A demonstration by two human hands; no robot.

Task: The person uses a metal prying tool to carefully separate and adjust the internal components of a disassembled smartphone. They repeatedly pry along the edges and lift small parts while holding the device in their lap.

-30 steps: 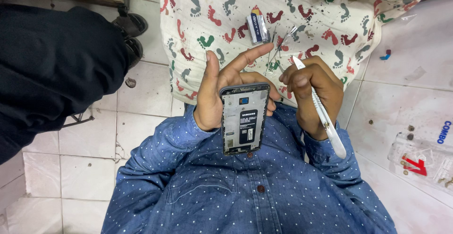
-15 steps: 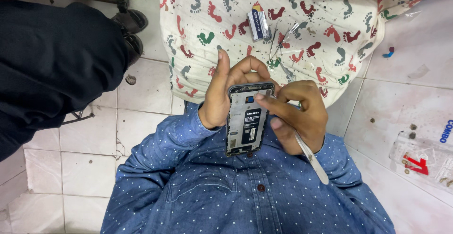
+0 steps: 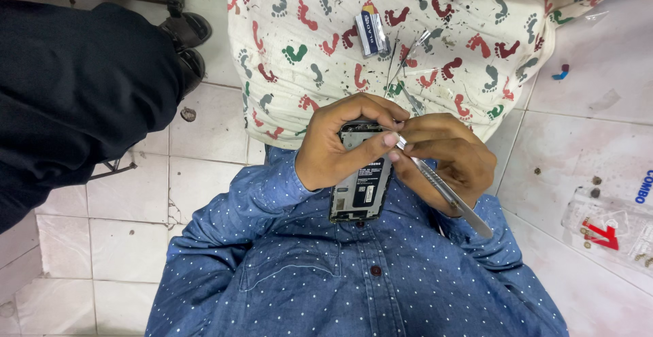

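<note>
Two hands work close to the chest: the left hand wraps the opened phone, the right hand pinches metal tweezers tight. Tips meet the phone's top edge (under the thumb), so a steady grip and small, light moves seem wise.

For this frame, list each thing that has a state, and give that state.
Left hand: gripping the phone's upper end.
Right hand: pinching the tweezers.
Phone: back cover off, insides exposed, held upright.
Tweezers: tip at the phone's top edge.
Small battery: lying loose on the patterned cloth.
</note>
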